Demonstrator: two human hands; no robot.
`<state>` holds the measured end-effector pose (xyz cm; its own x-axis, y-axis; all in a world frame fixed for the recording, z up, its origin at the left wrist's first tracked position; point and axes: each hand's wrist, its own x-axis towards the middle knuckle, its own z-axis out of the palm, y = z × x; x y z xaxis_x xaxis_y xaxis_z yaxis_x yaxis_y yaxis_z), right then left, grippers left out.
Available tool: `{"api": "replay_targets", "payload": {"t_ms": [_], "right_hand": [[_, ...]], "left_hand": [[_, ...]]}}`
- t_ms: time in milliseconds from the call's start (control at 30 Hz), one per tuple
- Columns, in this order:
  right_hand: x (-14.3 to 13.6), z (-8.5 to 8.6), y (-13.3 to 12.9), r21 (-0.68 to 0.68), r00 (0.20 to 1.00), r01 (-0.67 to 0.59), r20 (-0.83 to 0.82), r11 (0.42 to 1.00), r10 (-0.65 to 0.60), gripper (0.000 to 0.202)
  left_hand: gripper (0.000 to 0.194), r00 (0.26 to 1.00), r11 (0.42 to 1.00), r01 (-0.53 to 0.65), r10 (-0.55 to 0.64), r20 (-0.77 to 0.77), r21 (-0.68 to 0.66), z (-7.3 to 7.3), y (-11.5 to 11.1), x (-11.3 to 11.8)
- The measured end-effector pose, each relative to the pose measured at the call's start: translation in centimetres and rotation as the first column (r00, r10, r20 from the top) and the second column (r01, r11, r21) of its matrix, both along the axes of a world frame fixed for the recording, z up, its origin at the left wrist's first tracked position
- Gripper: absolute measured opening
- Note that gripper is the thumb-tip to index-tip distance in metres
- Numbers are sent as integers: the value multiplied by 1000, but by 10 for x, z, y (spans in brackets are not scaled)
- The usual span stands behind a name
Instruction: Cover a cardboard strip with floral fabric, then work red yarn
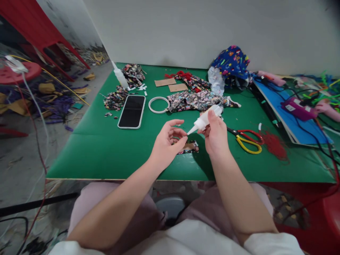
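Observation:
My right hand is wrapped round a white squeeze bottle, tilted so its thin nozzle points down and left. The nozzle tip is at the fingertips of my left hand, whose fingers are curved and spread apart. Under and beside my left hand, a small piece of floral fabric with a brown strip on it lies on the green table. My left fingers partly hide this piece.
A phone, a white ring, floral fabric and cardboard pieces lie beyond my hands. Scissors and red threads lie to the right, near a blue folder. Another bottle stands back left.

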<state>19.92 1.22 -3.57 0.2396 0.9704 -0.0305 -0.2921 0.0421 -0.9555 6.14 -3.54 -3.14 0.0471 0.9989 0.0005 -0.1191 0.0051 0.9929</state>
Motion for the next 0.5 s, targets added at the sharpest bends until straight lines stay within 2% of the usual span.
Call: {"api": "replay_targets", "payload": {"t_ms": [500], "right_hand": [[-4,0,-3,31,999,-7,46,999,6,36]], "left_hand": [[41,1000,1000,-11,11,-5,-4,0,1,0]]}}
